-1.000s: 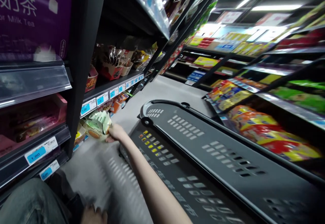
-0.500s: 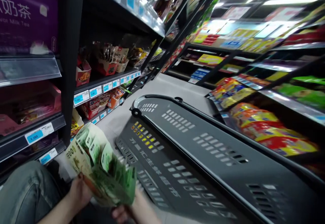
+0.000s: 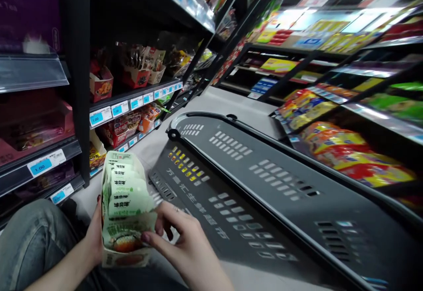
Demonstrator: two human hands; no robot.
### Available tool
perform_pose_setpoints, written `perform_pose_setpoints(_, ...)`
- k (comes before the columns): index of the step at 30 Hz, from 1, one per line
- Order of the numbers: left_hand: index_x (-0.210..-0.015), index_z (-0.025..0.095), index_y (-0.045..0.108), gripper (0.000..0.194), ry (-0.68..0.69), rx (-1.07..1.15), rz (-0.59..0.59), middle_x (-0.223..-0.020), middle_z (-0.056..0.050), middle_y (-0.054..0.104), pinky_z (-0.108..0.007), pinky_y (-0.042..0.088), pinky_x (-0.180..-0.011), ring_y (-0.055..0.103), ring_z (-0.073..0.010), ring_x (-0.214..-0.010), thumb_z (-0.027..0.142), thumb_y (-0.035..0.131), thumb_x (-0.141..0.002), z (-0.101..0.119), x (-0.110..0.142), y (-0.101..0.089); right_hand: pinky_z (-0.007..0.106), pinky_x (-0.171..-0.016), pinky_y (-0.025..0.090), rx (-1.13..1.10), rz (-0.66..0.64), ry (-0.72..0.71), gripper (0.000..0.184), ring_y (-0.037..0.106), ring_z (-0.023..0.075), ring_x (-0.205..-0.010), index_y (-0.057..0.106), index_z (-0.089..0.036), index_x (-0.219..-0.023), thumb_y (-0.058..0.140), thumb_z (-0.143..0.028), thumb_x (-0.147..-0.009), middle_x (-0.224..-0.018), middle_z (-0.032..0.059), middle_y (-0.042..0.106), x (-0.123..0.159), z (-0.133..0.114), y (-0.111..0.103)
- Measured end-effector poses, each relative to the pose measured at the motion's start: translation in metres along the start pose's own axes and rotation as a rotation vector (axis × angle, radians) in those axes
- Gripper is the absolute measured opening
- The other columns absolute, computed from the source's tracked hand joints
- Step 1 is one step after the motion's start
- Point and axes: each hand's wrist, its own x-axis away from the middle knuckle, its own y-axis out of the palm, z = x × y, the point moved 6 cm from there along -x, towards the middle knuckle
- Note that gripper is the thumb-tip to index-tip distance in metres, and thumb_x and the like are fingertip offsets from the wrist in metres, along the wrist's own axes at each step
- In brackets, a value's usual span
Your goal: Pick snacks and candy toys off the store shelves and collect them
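My left hand (image 3: pixel 94 240) grips the left side of a small open display box (image 3: pixel 127 259), tilted above my lap. Several pale green snack packets (image 3: pixel 127 185) with dark lettering stand in a row inside it. At the front of the row, one packet (image 3: pixel 115 234) shows a picture of browned food. My right hand (image 3: pixel 190 238) reaches in from the right, its thumb and fingers pinching that front packet's right edge. The fingers of my left hand behind the box are mostly hidden.
A grey shopping basket (image 3: pixel 198 185) with slotted sides stands on the floor to the right. Shelves with price labels (image 3: pixel 101 117) and boxed snacks line the left. Bright bagged goods (image 3: pixel 346 150) fill the right shelves. My bent knee (image 3: pixel 36 238) is at lower left.
The box has turned more upright, so its packets now face me. My right hand has come up from beneath it to the front packet's right edge.
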Motion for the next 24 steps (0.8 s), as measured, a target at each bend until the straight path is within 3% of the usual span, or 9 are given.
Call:
perform_pose_setpoints(3, -0.124, 0.013, 0.053, 0.089, -0.135, 0.502, -0.103, -0.120, -0.013, 0.062, -0.047, 0.043, -0.090, 0.057, -0.0277, -0.108, 0.071, 0.002, -0.079, -0.013, -0.003, 0.009, 0.024, -0.059, 0.038, -0.066, 0.077, -0.083, 0.026, 0.051, 0.0141, -0.063, 0.054, -0.017, -0.055, 0.059, -0.029, -0.078, -0.063, 0.0006, 0.053, 0.006, 0.011, 0.011)
perform_pose_setpoints(6, -0.123, 0.013, 0.055, 0.077, -0.227, 0.883, -0.138, -0.118, -0.011, 0.064, -0.046, 0.039, -0.096, 0.055, -0.0290, -0.113, 0.069, 0.024, -0.080, -0.026, -0.005, 0.016, 0.023, -0.057, 0.040, -0.206, 0.318, -0.071, 0.029, 0.050, 0.0141, -0.062, 0.056, -0.017, -0.057, 0.057, -0.034, -0.081, -0.062, 0.0011, 0.052, 0.016, 0.026, -0.003)
perform_pose_setpoints(9, -0.120, 0.012, 0.058, 0.066, -0.296, 1.059, -0.152, -0.115, -0.012, 0.066, -0.045, 0.033, -0.103, 0.053, -0.0291, -0.116, 0.062, 0.038, -0.081, -0.041, -0.003, 0.022, 0.024, -0.060, 0.043, -0.397, 0.554, 0.029, 0.026, 0.053, 0.0159, -0.066, 0.061, -0.017, -0.073, 0.057, -0.041, -0.080, -0.069, 0.0024, 0.057, 0.023, 0.048, -0.019)
perform_pose_setpoints(11, -0.118, 0.011, 0.059, 0.066, -0.344, 1.109, -0.197, -0.114, -0.013, 0.066, -0.047, 0.029, -0.105, 0.052, -0.0307, -0.117, 0.062, 0.041, -0.080, -0.048, 0.000, 0.027, 0.025, -0.062, 0.044, -0.508, 0.643, 0.080, 0.028, 0.054, 0.0164, -0.068, 0.062, -0.018, -0.083, 0.054, -0.044, -0.081, -0.073, 0.0029, 0.060, 0.025, 0.062, -0.025)
perform_pose_setpoints(13, -0.114, 0.012, 0.063, 0.065, -0.364, 1.139, -0.238, -0.111, -0.013, 0.068, -0.049, 0.027, -0.106, 0.054, -0.0323, -0.115, 0.063, 0.042, -0.079, -0.051, 0.002, 0.028, 0.024, -0.058, 0.043, -0.570, 0.717, 0.123, 0.029, 0.052, 0.0147, -0.063, 0.060, -0.018, -0.081, 0.053, -0.046, -0.081, -0.069, 0.0016, 0.058, 0.027, 0.072, -0.029)
perform_pose_setpoints(17, -0.110, 0.018, 0.066, 0.060, -0.268, 1.175, -0.323, -0.114, -0.011, 0.066, -0.052, 0.024, -0.107, 0.057, -0.0323, -0.111, 0.062, 0.039, -0.080, -0.043, 0.000, 0.023, 0.021, -0.051, 0.035, -0.532, 0.807, 0.206, 0.031, 0.040, 0.0108, -0.056, 0.053, -0.017, -0.068, 0.057, -0.046, -0.079, -0.060, -0.0029, 0.046, 0.035, 0.079, -0.038)
perform_pose_setpoints(22, -0.125, 0.016, 0.053, 0.078, -0.006, 1.272, -0.714, -0.128, -0.012, 0.054, -0.050, 0.025, -0.107, 0.049, -0.0320, -0.120, 0.071, 0.021, -0.079, -0.009, 0.007, 0.028, 0.020, -0.049, 0.028, -0.399, 0.849, 0.251, 0.037, 0.031, 0.0089, -0.056, 0.047, -0.017, -0.063, 0.057, -0.049, -0.078, -0.059, -0.0049, 0.038, 0.041, 0.076, -0.044)
perform_pose_setpoints(24, -0.128, 0.016, 0.049, 0.079, 0.026, 1.257, -0.793, -0.133, -0.012, 0.050, -0.050, 0.026, -0.107, 0.045, -0.0323, -0.124, 0.070, 0.019, -0.080, -0.005, 0.011, 0.030, 0.020, -0.050, 0.029, -0.415, 0.841, 0.249, 0.036, 0.032, 0.0091, -0.056, 0.049, -0.017, -0.064, 0.056, -0.049, -0.079, -0.060, -0.0047, 0.040, 0.040, 0.077, -0.043)
